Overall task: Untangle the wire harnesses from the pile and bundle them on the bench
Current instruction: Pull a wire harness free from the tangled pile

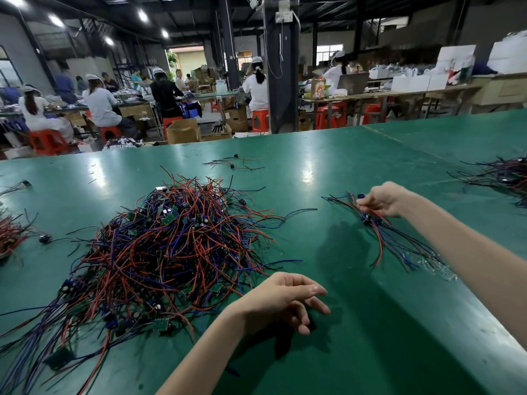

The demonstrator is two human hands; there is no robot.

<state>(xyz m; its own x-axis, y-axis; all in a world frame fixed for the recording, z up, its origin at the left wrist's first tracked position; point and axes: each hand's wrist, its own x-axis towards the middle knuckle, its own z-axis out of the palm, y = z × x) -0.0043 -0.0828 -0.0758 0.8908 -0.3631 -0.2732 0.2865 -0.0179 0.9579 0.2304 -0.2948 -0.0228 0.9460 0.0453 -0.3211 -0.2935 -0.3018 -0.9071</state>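
Note:
A big tangled pile of red, blue and black wire harnesses (171,246) with small green circuit boards lies on the green bench (328,172), left of centre. To the right lies a small straightened bundle of harnesses (396,243). My right hand (382,199) pinches the upper end of that bundle. My left hand (282,300) hovers just right of the pile's near edge, fingers relaxed, holding nothing.
Two loose harnesses (236,163) lie beyond the pile. Another wire pile (502,178) sits at the far right, and more wires (11,232) at the left edge. A piece of clear plastic wrap (436,266) lies by the bundle's near end. Seated workers fill the background.

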